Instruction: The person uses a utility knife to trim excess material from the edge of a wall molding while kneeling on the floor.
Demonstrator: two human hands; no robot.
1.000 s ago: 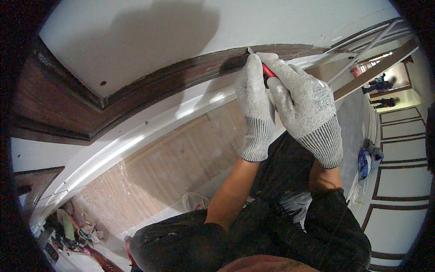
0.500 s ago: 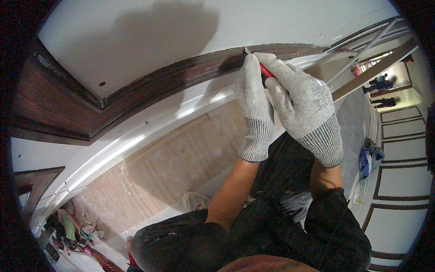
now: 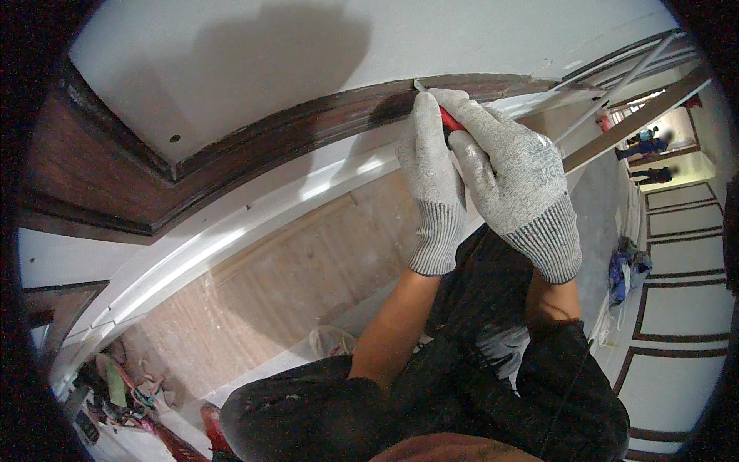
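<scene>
My right hand [image 3: 508,173], in a grey knit work glove, is closed around a utility knife [image 3: 451,121] with a red handle. The short metal blade points up and left, its tip at the upper edge of the dark brown wooden moulding [image 3: 339,110] where it meets the pale wall panel [image 3: 431,38]. Alongside, my left hand [image 3: 433,165] wears a matching glove. Its fingers are pressed together against the front of the knife, near the blade. Much of the handle is hidden by both gloves.
A white ledge [image 3: 231,223] runs below the moulding, above a wooden board [image 3: 285,269]. Cords and clutter [image 3: 131,393] lie at lower left. To the right are a slanted wooden beam [image 3: 631,123], a blue bundle [image 3: 627,269] on the floor and people [image 3: 654,146] farther off.
The blade tip and both gloved hands have shifted very slightly left along the moulding edge. The grip on the knife looks the same.
</scene>
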